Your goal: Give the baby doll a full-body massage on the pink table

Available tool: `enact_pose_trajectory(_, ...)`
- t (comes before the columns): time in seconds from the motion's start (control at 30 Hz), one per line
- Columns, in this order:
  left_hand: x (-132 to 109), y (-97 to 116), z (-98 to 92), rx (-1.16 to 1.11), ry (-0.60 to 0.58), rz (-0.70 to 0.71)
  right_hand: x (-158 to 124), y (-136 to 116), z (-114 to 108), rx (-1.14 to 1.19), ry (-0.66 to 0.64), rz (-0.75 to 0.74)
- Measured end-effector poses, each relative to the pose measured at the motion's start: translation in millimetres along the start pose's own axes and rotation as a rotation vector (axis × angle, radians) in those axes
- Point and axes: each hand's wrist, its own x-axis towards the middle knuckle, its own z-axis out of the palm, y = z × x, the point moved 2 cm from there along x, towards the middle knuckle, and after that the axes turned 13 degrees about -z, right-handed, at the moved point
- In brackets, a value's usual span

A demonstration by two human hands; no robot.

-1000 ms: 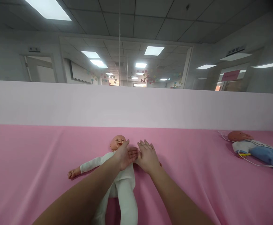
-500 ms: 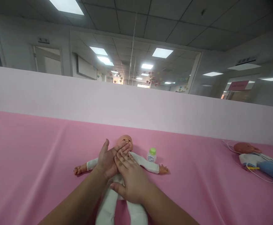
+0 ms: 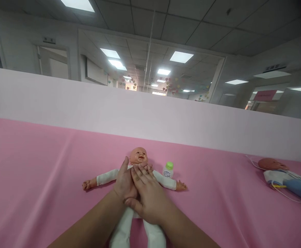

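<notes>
A baby doll (image 3: 138, 155) with a bare head and white cloth body lies face up on a pink sheet (image 3: 49, 165), arms spread out. Over its chest, my left hand (image 3: 126, 182) is turned palm up with the thumb apart. My right hand (image 3: 147, 189) lies flat, palm down, across the left palm and fingers, touching them. Neither hand grips anything. Most of the doll's torso is hidden behind my hands. Beside the doll's arm on the right stands a small clear bottle (image 3: 168, 173) with a green cap.
A second doll (image 3: 294, 182) in white and blue clothing lies at the far right, with a thin white cord around it. Behind the sheet rises a low white wall (image 3: 140, 113), with a large mirror or glass pane (image 3: 129, 58) above it.
My left hand has slid right, further under my right hand, and its fingers are now mostly covered. The doll's face has come into view. The camera view has shifted slightly.
</notes>
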Motion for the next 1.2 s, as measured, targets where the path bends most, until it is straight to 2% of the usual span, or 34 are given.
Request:
enact_pose_trajectory(0.1, -3.3, 9.0, -1.5, 0.002, -0.043, 0.069, -2.0, 7.9, -4.6, -0.016, 0.000, 0.074)
enact_pose_trajectory(0.17, -5.3, 19.5, -8.4, 0.015, -0.016, 0.137, -3.2, 8.3, -4.8, -0.001, -0.019, 0.102)
enact_pose_trajectory(0.33, -4.1, 36.3, -23.8, 0.104, 0.080, 0.218, -3.6, -8.9, 1.5, 0.088, -0.052, -0.029)
enact_pose_trajectory(0.43, 0.5, 33.5, -24.2, 0.138, 0.085, 0.210, -3.8, -21.7, 6.7, 0.124, -0.029, -0.127)
enact_pose_trajectory(0.53, 4.3, 22.0, -17.6, 0.101, 0.038, 0.156, -3.1, -24.5, 8.9, 0.111, -0.014, -0.138)
enact_pose_trajectory(0.67, 4.2, 4.6, -5.2, 0.014, 0.010, 0.045, 0.6, -9.6, 3.9, 0.048, -0.044, -0.091)
enact_pose_trajectory(0.77, 0.8, 1.7, -0.1, -0.040, -0.045, -0.024, 2.5, 4.1, -2.7, 0.004, -0.054, -0.047)
enact_pose_trajectory(0.87, -3.2, 11.9, -3.0, -0.051, -0.066, 0.037, 1.0, 8.5, -6.4, 0.001, -0.076, 0.010)
enact_pose_trajectory(0.97, -5.5, 25.4, -11.2, -0.051, 0.035, 0.130, -2.3, 1.8, -6.6, 0.045, -0.118, 0.029)
enact_pose_trajectory(1.07, -5.8, 32.8, -16.2, -0.039, 0.096, 0.167, -4.8, -9.6, -5.9, 0.112, -0.135, -0.016)
enact_pose_trajectory(1.2, -5.0, 31.7, -14.5, -0.013, 0.067, 0.184, -4.8, -20.2, -4.8, 0.205, -0.105, -0.104)
